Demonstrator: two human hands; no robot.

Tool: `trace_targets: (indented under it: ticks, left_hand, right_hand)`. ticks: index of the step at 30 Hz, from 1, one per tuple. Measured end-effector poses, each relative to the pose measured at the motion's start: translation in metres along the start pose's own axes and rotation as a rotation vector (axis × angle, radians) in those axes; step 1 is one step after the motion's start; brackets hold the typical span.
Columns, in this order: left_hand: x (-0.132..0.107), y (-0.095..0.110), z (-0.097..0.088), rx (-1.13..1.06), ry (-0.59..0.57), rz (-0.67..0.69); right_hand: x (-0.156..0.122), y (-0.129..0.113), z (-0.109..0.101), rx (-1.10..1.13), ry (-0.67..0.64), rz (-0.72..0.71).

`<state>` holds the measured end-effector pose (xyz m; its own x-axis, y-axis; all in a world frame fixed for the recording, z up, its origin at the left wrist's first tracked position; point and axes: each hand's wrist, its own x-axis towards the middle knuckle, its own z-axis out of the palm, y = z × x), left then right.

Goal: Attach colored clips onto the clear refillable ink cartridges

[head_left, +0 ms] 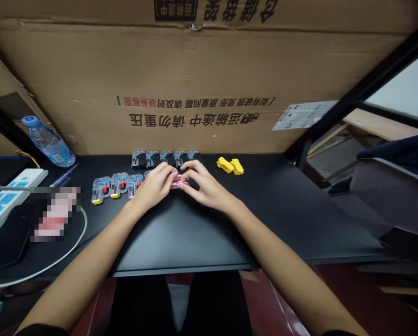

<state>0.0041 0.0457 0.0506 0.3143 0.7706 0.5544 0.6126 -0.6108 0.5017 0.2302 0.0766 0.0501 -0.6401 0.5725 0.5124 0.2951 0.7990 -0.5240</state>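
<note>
Both hands meet over the middle of the black table, fingers closed on a small pink plastic piece (178, 182). My left hand (156, 183) grips its left end, and my right hand (202, 185) pinches it from the right with thumb and fingers. The fingers cover much of the piece, so its full shape is hidden. Beside my left hand lie several clear plastic cases shaped like toy pistols (120, 185), with blue, red and yellow parts. Behind the hands stands a row of similar clear cases with black parts (153, 160), partly hidden. Two yellow plastic pieces (230, 165) lie right of my right hand.
A large cardboard sheet (195, 70) walls off the back of the black table (300, 219). To the left are a water bottle (51, 142), a pen (65, 175), a white power strip (16, 196), a dark phone (9, 238) and a white cable (85, 228). A chair stands at right.
</note>
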Motion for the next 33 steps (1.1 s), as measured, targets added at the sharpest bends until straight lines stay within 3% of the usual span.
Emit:
trace_targets:
  ticks: [8, 33]
  left_hand:
    - [-0.001, -0.001, -0.005, -0.074, -0.144, -0.048]
    - [-0.002, -0.009, -0.003, -0.032, -0.098, 0.056]
  right_hand:
    - [0.003, 0.002, -0.001, 0.166, 0.118, 0.029]
    - [0.004, -0.002, -0.002, 0.153, 0.142, -0.001]
